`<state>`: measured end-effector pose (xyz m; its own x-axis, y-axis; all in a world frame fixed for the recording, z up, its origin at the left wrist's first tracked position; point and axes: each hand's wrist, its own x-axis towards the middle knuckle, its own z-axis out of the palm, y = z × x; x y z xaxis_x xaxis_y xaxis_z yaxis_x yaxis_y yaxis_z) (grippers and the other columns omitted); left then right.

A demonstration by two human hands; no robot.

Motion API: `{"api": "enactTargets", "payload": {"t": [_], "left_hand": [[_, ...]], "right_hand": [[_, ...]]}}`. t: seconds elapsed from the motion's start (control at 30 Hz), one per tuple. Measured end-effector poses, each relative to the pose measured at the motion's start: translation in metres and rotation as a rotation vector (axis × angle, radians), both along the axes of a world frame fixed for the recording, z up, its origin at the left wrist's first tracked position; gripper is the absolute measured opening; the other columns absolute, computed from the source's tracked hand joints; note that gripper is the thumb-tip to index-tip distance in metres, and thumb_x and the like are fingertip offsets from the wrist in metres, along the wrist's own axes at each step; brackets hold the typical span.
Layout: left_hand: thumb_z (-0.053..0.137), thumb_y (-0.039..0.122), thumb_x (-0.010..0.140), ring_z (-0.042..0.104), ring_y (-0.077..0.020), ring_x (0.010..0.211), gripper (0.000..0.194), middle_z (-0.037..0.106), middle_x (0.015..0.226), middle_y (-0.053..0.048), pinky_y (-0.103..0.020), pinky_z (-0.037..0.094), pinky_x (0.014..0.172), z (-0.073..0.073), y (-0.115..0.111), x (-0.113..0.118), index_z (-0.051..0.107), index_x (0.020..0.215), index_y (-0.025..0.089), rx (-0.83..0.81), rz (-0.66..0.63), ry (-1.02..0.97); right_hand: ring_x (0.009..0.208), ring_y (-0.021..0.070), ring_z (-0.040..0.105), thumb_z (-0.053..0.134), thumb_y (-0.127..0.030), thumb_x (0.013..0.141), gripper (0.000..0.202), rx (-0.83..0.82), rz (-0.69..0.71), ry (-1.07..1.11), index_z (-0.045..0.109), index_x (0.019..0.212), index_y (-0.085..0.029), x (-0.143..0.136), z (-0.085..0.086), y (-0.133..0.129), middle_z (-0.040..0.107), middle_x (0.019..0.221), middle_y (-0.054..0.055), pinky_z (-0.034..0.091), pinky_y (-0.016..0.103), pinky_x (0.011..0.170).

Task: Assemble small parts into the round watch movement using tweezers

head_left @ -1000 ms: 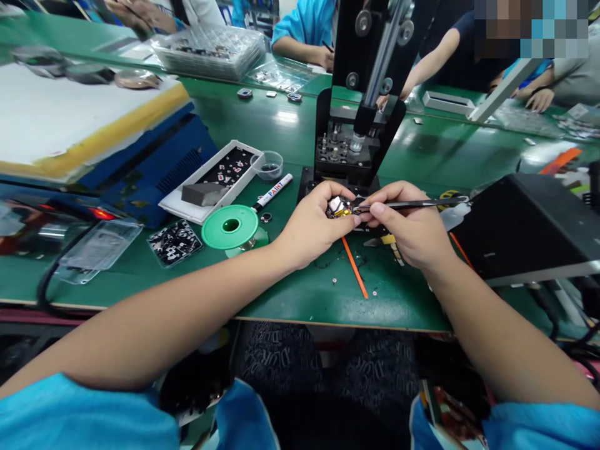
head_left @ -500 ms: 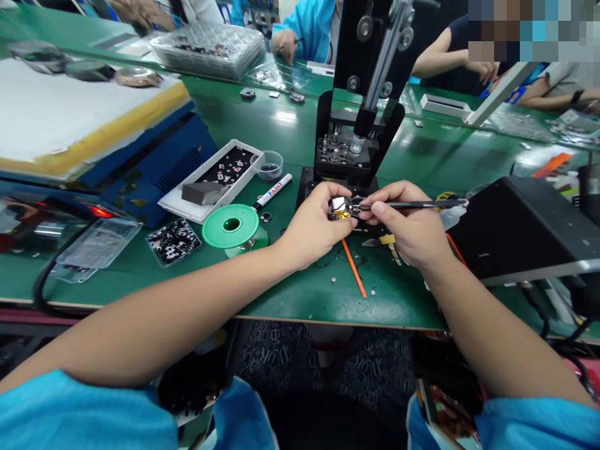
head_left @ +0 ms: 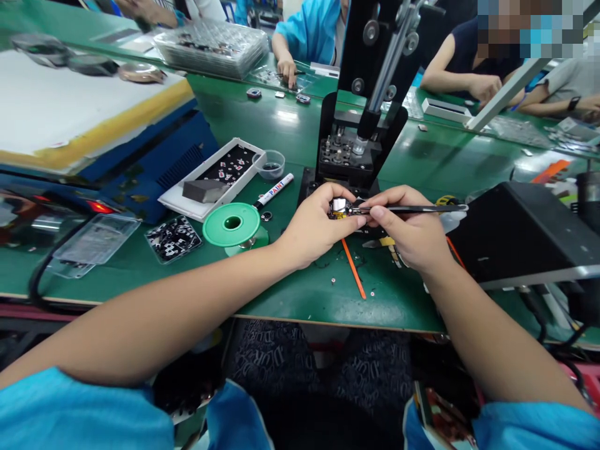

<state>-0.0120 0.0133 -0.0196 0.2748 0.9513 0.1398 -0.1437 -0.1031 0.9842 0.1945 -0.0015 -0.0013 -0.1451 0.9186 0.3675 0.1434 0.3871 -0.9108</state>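
Note:
Between thumb and fingers, my left hand [head_left: 315, 224] grips a small electronic assembly [head_left: 339, 207] with a shiny silver block and a yellow strip. My right hand [head_left: 410, 228] is closed around dark tweezers [head_left: 417, 209], which point left with their tips at the assembly. The fingertips of both hands nearly meet, and they hide part of the assembly's right side. Just behind the hands stands a black press fixture [head_left: 347, 153] with a metal lever. Below them an orange stick [head_left: 354, 269] lies on the green table [head_left: 290, 294].
To the left are a green spool [head_left: 232, 225], a paint marker [head_left: 276, 190], a white tray [head_left: 210, 178] of small parts and a clear box of black pieces [head_left: 172, 239]. A black box [head_left: 529, 231] stands right. Co-workers' hands [head_left: 287, 67] are across the table.
My hands stay almost in place; the tweezers and right fingers have shifted slightly at the assembly. Across the table, a co-worker's hand has moved down to the tabletop. The view has shifted slightly.

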Motion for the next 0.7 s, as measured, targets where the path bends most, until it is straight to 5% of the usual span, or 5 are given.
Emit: {"api": "enactTargets", "payload": {"t": [0.7], "left_hand": [[0.088, 0.034, 0.085, 0.054, -0.0153, 0.08, 0.027, 0.064, 0.086, 0.001, -0.031, 0.042, 0.074, 0.0071, -0.0013, -0.0028, 0.067, 0.095, 0.02, 0.084, 0.09, 0.065]], "right_hand": [[0.098, 0.0197, 0.087, 0.092, -0.03, 0.099, 0.007, 0.258, 0.041, -0.006, 0.089, 0.106, -0.031, -0.0045, -0.0053, 0.001, 0.091, 0.106, 0.0, 0.075, 0.039, 0.092]]}}
